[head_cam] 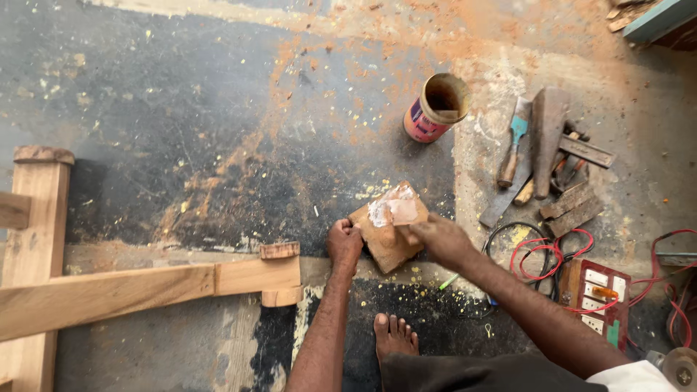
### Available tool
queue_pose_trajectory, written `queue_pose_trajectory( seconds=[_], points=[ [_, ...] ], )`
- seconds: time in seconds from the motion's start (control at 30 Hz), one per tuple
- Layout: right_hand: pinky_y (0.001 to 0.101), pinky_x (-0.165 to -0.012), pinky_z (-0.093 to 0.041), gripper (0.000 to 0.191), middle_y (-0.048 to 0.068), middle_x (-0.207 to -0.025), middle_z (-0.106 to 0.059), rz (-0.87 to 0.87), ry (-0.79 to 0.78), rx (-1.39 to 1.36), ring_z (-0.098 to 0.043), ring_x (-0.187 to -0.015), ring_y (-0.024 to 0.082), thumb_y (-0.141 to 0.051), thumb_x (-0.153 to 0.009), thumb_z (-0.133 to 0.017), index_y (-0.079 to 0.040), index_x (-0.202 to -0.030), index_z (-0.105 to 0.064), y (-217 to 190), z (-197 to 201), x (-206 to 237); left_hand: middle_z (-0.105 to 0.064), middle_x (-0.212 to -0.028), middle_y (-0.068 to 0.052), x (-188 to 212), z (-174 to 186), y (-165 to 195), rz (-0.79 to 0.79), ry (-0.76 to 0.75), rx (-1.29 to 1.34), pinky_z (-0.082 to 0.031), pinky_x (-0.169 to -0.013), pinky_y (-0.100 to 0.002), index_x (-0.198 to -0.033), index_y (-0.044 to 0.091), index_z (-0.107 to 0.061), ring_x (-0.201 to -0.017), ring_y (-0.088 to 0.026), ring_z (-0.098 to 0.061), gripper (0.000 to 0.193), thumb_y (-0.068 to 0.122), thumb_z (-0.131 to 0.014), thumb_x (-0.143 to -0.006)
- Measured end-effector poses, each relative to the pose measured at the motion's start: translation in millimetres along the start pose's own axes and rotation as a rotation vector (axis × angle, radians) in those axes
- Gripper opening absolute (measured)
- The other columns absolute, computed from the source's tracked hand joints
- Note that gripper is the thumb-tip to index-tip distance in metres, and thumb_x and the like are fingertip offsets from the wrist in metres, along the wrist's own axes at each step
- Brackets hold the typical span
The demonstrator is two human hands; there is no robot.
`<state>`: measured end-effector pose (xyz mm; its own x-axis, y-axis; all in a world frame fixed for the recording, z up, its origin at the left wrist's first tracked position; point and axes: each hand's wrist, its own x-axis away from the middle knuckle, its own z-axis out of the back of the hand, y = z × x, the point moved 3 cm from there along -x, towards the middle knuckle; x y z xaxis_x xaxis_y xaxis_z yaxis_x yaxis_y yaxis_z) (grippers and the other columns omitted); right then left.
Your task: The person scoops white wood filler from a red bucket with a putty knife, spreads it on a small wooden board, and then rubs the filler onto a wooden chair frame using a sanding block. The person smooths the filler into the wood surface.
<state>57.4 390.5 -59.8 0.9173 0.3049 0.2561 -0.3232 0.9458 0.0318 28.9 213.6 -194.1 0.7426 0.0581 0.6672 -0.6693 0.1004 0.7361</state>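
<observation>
A small square wooden board (383, 239) lies on the dusty floor with a smear of pale paste (392, 209) on its far corner. My left hand (343, 245) grips the board's left edge with closed fingers. My right hand (439, 239) rests on the board's right side, fingers pressed near the paste; whether it pinches something is hidden. My bare foot (395, 335) stands just below the board.
A joined wooden frame (145, 287) lies at left. An open round tin (438, 107) stands beyond the board. A pile of hand tools (544, 156) sits at right, with red and black cables (552, 250) and a switch box (599, 294) nearer me.
</observation>
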Motion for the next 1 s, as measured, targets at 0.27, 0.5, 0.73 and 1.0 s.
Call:
queue_pose_trajectory(
  seconds=[0.27, 0.5, 0.73, 1.0],
  points=[
    [0.0394, -0.091, -0.058, 0.055, 0.009, -0.106, -0.075, -0.176, -0.25, -0.03, -0.064, -0.101, 0.021, -0.004, -0.093, -0.062, -0.035, -0.139, -0.065, 11, 15, -50, -0.077, -0.102, -0.011, 3, 1, 2, -0.049, 0.057, -0.06, -0.058, -0.08, -0.04, -0.115, 0.005, -0.07, -0.09, -0.023, -0.073, 0.029, 0.019, -0.07, -0.09],
    [0.044, -0.077, -0.063, 0.054, 0.007, -0.096, -0.076, -0.175, -0.221, -0.166, -0.07, -0.086, 0.028, -0.008, -0.088, -0.055, -0.039, -0.129, -0.071, 21, 24, -29, -0.078, -0.096, -0.011, -1, 1, 1, -0.144, 0.06, -0.121, -0.056, -0.083, -0.041, -0.11, 0.006, -0.072, -0.089, -0.027, -0.075, 0.029, 0.023, -0.072, -0.086],
    [0.0383, -0.079, -0.06, 0.022, 0.008, -0.093, -0.074, 0.004, -0.074, 0.25, -0.068, -0.09, 0.019, -0.008, -0.105, -0.054, -0.014, -0.114, -0.073, -6, -9, -34, -0.078, -0.097, -0.011, -1, -1, -1, -0.125, 0.067, -0.116, -0.057, -0.085, -0.041, -0.109, 0.006, -0.071, -0.09, -0.026, -0.074, 0.027, 0.022, -0.07, -0.087],
    [0.0386, -0.07, -0.066, 0.037, 0.011, -0.107, -0.075, -0.446, -0.249, -0.326, -0.076, -0.071, 0.026, -0.011, -0.103, -0.047, -0.02, -0.135, -0.064, 26, 19, -33, -0.074, -0.1, -0.006, 1, -1, 5, 0.015, -0.016, -0.123, -0.057, -0.082, -0.038, -0.116, 0.009, -0.067, -0.088, -0.02, -0.07, 0.026, 0.019, -0.069, -0.091]
  ],
)
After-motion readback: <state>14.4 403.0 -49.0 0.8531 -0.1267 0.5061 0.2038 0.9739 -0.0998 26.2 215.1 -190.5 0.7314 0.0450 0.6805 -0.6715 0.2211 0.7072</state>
